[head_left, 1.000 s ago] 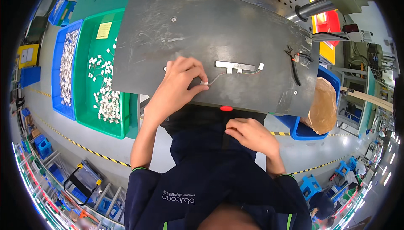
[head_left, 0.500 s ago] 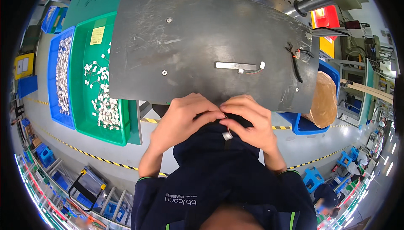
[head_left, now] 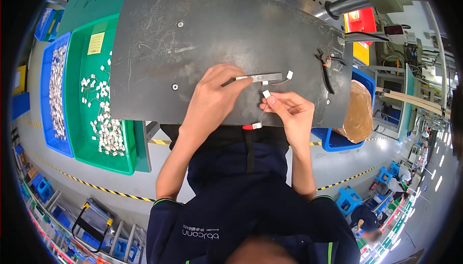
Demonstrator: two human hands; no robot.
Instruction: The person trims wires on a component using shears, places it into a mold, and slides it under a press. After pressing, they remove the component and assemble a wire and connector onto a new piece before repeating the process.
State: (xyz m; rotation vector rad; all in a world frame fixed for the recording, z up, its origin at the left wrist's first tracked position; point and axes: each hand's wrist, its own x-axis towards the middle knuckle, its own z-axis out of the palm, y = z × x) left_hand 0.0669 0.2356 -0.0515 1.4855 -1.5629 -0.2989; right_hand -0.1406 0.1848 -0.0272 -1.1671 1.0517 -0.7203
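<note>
A slim silver metal bar (head_left: 267,77) lies on the dark work surface, and my left hand (head_left: 212,97) has its thumb and fingers closed at the bar's left end. Against the bar rests a short wire cable with a white connector (head_left: 289,75) at its right and another white connector below the bar. My right hand (head_left: 295,114) pinches a white connector (head_left: 266,94) between thumb and fingers. From it a thin wire hangs down to a second white connector (head_left: 257,125) with a red piece beside it, near the surface's front edge.
Red-and-black cutters (head_left: 327,76) lie at the right of the work surface (head_left: 159,61). To the left stand a green bin (head_left: 77,133) with white-connector cables and a blue bin (head_left: 62,148) full of small parts. A blue bin (head_left: 333,144) holding a brown bag (head_left: 358,112) is at the right.
Both hands have moved apart and forward over the work surface. My left hand has reached the metal bar; my right hand has carried the wire cable along. The view has shifted slightly.
</note>
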